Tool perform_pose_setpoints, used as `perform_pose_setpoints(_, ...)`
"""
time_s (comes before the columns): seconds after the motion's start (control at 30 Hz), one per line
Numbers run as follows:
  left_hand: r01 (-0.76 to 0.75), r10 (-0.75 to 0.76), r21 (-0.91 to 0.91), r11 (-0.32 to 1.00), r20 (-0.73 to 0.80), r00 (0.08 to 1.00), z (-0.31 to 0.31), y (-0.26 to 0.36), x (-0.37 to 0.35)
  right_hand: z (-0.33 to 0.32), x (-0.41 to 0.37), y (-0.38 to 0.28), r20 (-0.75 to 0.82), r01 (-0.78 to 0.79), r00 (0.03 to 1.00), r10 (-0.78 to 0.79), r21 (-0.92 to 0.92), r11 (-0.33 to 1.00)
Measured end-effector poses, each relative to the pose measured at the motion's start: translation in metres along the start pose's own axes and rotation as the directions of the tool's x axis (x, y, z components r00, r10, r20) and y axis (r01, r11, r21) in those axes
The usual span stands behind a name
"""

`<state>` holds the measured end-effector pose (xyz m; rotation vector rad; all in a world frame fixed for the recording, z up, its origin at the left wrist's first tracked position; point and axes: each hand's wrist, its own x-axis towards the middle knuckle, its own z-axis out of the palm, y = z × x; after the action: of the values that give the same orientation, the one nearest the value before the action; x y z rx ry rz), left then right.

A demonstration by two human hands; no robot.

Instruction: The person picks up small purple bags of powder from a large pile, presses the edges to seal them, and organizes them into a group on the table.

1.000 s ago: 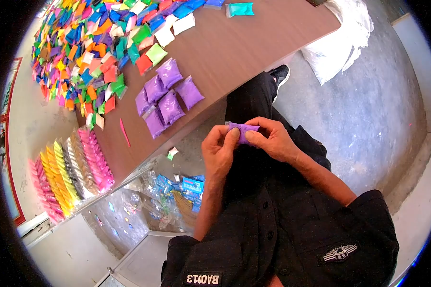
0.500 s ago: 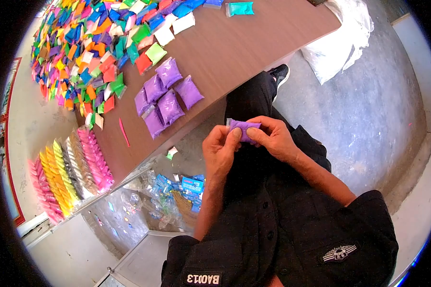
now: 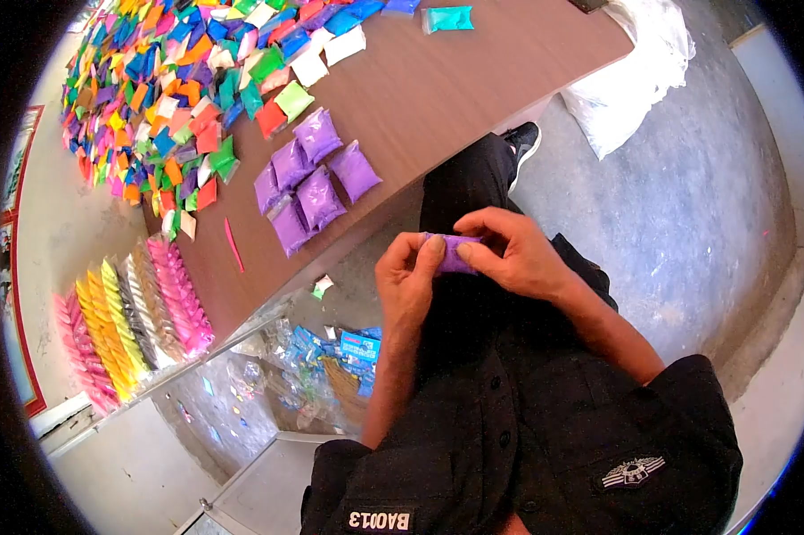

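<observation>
Between my two hands, above my lap, is a small clear packet of purple clay (image 3: 454,255). My left hand (image 3: 409,275) pinches its left end, the thumb lying on top. At the other end my right hand (image 3: 516,257) grips the packet between thumb and fingers. Several more purple packets (image 3: 320,198) lie grouped near the table's edge, plump and flat on their sides. The underside of the held packet is hidden by my fingers.
A large heap of colourful packets (image 3: 179,98) covers the table's (image 3: 447,98) far left. A pink stick (image 3: 233,244) and rows of bagged packets (image 3: 135,321) lie nearer. A teal packet (image 3: 448,19) sits apart. A white sack (image 3: 629,89) stands on the floor; blue wrappers (image 3: 359,349) lie below.
My right hand's fingers have lifted and shifted slightly along the packet's right end. The left hand keeps its pinch. The packets on the table stay in place.
</observation>
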<state>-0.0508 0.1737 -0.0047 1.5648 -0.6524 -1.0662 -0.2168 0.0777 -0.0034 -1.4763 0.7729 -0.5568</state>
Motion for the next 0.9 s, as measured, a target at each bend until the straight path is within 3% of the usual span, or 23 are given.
perform_pose_setpoints(0.03,-0.001,0.001,0.001,1.000,0.000,1.000,-0.001,0.000,0.000,-0.004,0.002,-0.007,0.000,0.001,1.000,-0.001,0.001,1.000)
perform_pose_setpoints(0.1,0.005,-0.006,0.055,0.998,0.016,1.000,-0.002,0.001,0.000,-0.013,0.006,-0.022,-0.032,0.172,0.982,-0.185,-0.239,0.956)
perform_pose_setpoints(0.13,0.004,-0.005,0.057,0.998,0.017,1.000,-0.002,0.000,0.001,-0.017,0.007,-0.032,-0.033,0.173,0.982,-0.186,-0.238,0.956)
perform_pose_setpoints(0.2,0.067,-0.066,-0.008,0.998,0.052,0.996,0.001,-0.005,0.002,-0.023,0.008,-0.060,0.137,0.417,0.898,-0.419,-0.569,0.709)
perform_pose_setpoints(0.23,0.066,-0.065,-0.006,0.998,0.054,0.996,0.003,-0.006,0.001,-0.025,0.007,-0.075,0.134,0.416,0.898,-0.420,-0.569,0.709)
perform_pose_setpoints(0.33,0.032,-0.031,-0.038,0.999,0.041,0.999,0.021,-0.006,-0.005,-0.027,0.004,-0.135,0.332,0.533,0.840,-0.428,-0.650,0.541)
perform_pose_setpoints(0.4,-0.222,0.230,0.172,0.960,-0.028,0.973,0.043,0.000,-0.010,-0.022,-0.001,-0.177,0.375,0.637,0.757,-0.535,-0.604,0.478)
perform_pose_setpoints(0.43,-0.215,0.224,0.183,0.959,-0.031,0.974,0.038,-0.008,-0.006,-0.015,-0.006,-0.194,0.347,0.642,0.750,-0.563,-0.585,0.496)
perform_pose_setpoints(0.47,-0.043,0.044,0.092,0.995,-0.011,0.999,0.030,-0.023,0.002,0.008,-0.010,-0.200,0.115,0.621,0.670,-0.734,-0.629,0.468)
perform_pose_setpoints(0.5,0.137,-0.137,0.005,0.991,0.021,0.990,0.024,-0.024,0.008,0.026,-0.015,-0.203,-0.120,0.583,0.523,-0.844,-0.672,0.457)
perform_pose_setpoints(0.53,0.118,-0.125,0.074,0.990,0.093,0.988,0.017,-0.021,0.009,0.028,-0.021,-0.208,-0.050,0.619,0.551,-0.833,-0.646,0.447)
perform_pose_setpoints(0.63,0.070,-0.073,0.035,0.997,0.070,0.995,0.016,-0.024,0.015,0.021,-0.031,-0.212,0.155,0.705,0.613,-0.775,-0.550,0.448)
perform_pose_setpoints(0.9,0.108,-0.116,0.089,0.990,0.079,0.990,0.015,-0.035,0.013,0.009,-0.036,-0.219,0.337,0.745,0.646,-0.685,-0.472,0.471)
